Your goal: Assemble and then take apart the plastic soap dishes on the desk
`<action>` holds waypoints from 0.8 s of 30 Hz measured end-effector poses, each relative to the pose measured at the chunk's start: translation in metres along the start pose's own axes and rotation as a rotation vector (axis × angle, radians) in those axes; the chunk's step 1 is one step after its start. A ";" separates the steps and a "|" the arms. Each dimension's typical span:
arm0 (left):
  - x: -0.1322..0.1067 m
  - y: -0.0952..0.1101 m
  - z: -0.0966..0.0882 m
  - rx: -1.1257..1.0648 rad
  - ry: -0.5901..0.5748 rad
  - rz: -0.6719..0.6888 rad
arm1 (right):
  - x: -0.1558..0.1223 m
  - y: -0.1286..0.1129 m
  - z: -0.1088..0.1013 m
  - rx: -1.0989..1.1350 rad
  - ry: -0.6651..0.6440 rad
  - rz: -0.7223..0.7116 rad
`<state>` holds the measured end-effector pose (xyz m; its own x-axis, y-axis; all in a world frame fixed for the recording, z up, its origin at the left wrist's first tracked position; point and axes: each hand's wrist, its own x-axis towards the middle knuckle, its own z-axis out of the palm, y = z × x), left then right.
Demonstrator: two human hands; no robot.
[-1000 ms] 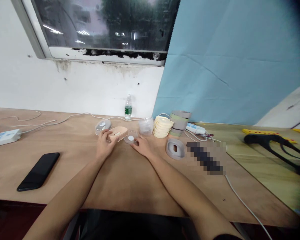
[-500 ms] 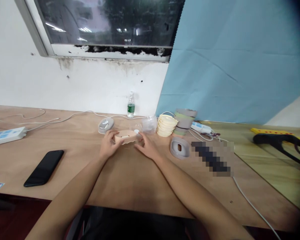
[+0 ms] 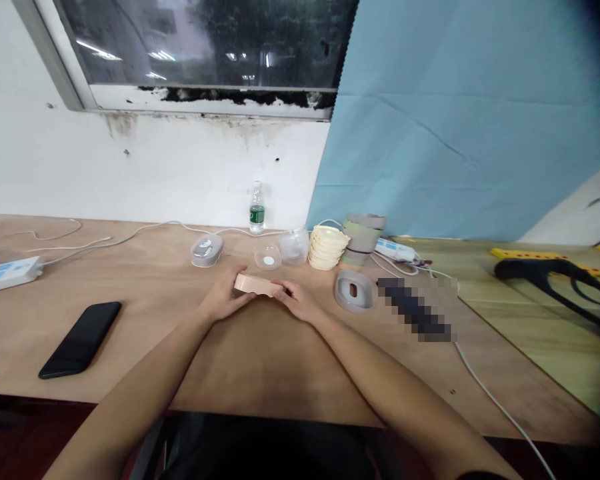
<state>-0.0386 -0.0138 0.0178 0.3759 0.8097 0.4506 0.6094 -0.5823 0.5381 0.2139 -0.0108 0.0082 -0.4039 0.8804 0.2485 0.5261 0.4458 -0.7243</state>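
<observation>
Both hands hold a peach-coloured plastic piece [image 3: 257, 285] with a wavy lower edge, tipped so its side faces me. My left hand [image 3: 225, 299] closes on its left end, thumb underneath. At the right end, my right hand [image 3: 299, 301] grips it between thumb and fingers. Just behind it sits a clear shallow cup [image 3: 267, 257] with a white round spot. A grey oval piece [image 3: 207, 251] with a shiny top lies behind my left hand. To the right of my right hand rests a grey oval shell [image 3: 350, 303] with a slot in its base.
Clear cups [image 3: 293, 248], a cream stack [image 3: 327, 249] and a grey-green stack [image 3: 364, 235] stand at the back. A water bottle [image 3: 257, 212] is by the wall. A black phone [image 3: 80, 340] and a power strip [image 3: 10, 273] lie left; cables cross the table.
The peach piece has moved nearer me and been tilted, so its slotted face no longer shows. My hands moved with it, and the clear cup behind is now uncovered.
</observation>
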 end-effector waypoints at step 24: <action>0.000 0.006 -0.003 -0.223 -0.116 -0.017 | 0.002 0.002 -0.006 0.194 0.334 0.156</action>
<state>-0.0370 -0.0176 0.0231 0.4523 0.8149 0.3625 0.4522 -0.5599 0.6943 0.2183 -0.0067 0.0108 -0.0490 0.9533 0.2979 0.3985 0.2921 -0.8694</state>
